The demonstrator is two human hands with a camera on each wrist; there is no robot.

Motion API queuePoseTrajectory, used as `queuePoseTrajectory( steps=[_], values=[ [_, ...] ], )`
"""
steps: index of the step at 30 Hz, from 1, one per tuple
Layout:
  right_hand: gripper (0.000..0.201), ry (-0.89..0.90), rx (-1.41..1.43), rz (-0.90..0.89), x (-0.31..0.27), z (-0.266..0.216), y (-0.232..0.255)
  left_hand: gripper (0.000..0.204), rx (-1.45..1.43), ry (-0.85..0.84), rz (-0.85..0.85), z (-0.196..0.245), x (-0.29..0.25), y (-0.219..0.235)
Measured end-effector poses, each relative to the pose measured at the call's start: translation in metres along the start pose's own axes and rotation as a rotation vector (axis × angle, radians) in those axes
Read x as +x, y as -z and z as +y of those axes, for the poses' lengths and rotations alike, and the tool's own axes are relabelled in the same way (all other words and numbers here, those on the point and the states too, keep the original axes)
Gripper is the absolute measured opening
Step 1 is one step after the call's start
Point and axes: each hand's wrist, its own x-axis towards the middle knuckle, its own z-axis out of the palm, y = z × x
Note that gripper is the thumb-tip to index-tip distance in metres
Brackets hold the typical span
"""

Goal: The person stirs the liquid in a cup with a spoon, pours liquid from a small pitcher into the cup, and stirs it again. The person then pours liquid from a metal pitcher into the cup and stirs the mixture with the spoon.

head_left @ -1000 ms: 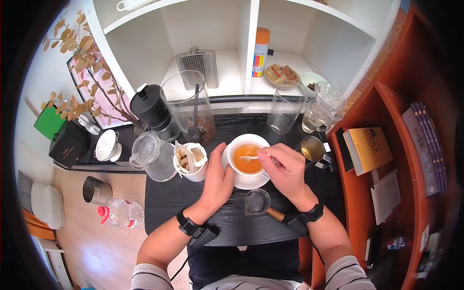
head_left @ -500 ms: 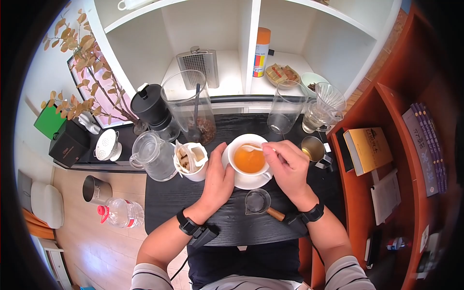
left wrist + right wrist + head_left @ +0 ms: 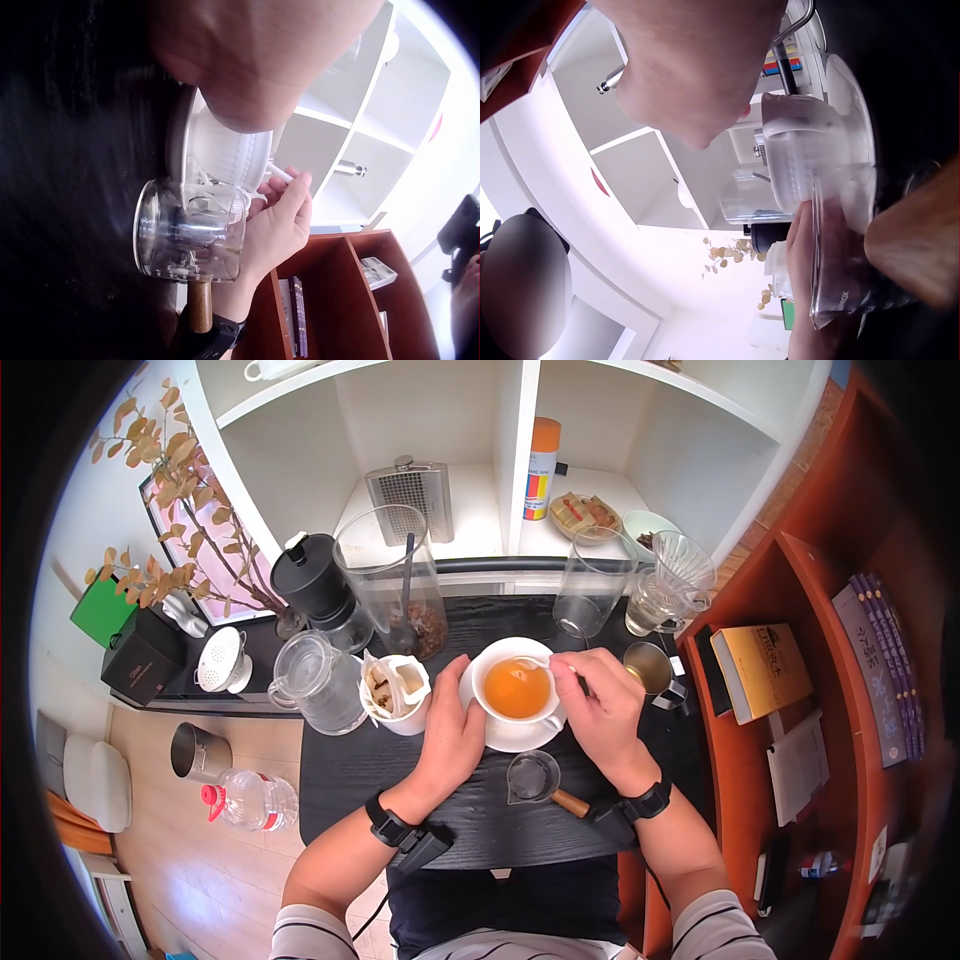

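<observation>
A white cup (image 3: pixel 483 660) of amber liquid stands on a white saucer (image 3: pixel 512 744) in the head view. The right hand (image 3: pixel 603 710) pinches a white spoon (image 3: pixel 537 662) at the cup's upper right rim; in the left wrist view the spoon handle (image 3: pixel 280 173) shows between its fingertips. The left hand (image 3: pixel 452 732) rests with nearly straight fingers along the left side of the cup and saucer. Below the saucer lies a small glass pitcher (image 3: pixel 531 777) with a wooden handle (image 3: pixel 570 803), seen closer in the left wrist view as a glass vessel (image 3: pixel 191 232).
Left of the left hand stand a white cup with a drip bag (image 3: pixel 396 700) and a glass jug (image 3: pixel 325 685). Behind are a black grinder (image 3: pixel 312 580), a tall canister of beans (image 3: pixel 424 622) and an empty glass (image 3: pixel 588 600). A metal cup (image 3: pixel 648 668) stands at the right.
The right hand has shifted slightly right with the spoon, whose end moved from the middle of the liquid to the cup's upper right edge. The left hand has stayed in place.
</observation>
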Motion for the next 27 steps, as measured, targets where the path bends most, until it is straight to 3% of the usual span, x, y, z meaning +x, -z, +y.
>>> queuePoseTrajectory(
  steps=[3, 5, 11, 15, 17, 23, 27],
  values=[
    [0.006, -0.073, -0.023, -0.018, -0.0040, 0.0017, 0.0034, 0.056, -0.027, -0.002, 0.015, -0.0012, -0.0001, -0.0011],
    [0.006, -0.211, 0.127, -0.101, -0.0069, 0.0016, 0.0026, 0.056, -0.026, -0.003, 0.015, -0.0027, 0.0000, -0.0007],
    [0.006, -0.027, 0.036, 0.005, -0.0003, -0.0001, -0.0004, 0.056, -0.011, -0.025, 0.020, -0.0032, -0.0002, -0.0018],
    [0.006, -0.099, -0.007, -0.027, -0.0031, 0.0018, 0.0055, 0.056, -0.041, -0.010, 0.020, -0.0013, -0.0003, -0.0014],
    [0.005, -0.203, 0.135, -0.128, -0.0047, 0.0016, 0.0052, 0.055, -0.042, -0.010, 0.021, -0.0013, -0.0002, -0.0017],
    [0.006, -0.018, 0.029, 0.003, 0.0024, 0.0004, 0.0006, 0.056, -0.041, -0.014, 0.021, -0.0017, 0.0002, -0.0015],
    [0.006, -0.094, -0.027, -0.043, -0.0022, 0.0027, 0.0070, 0.056, -0.039, -0.004, 0.019, -0.0022, 0.0000, -0.0021]
  ],
)
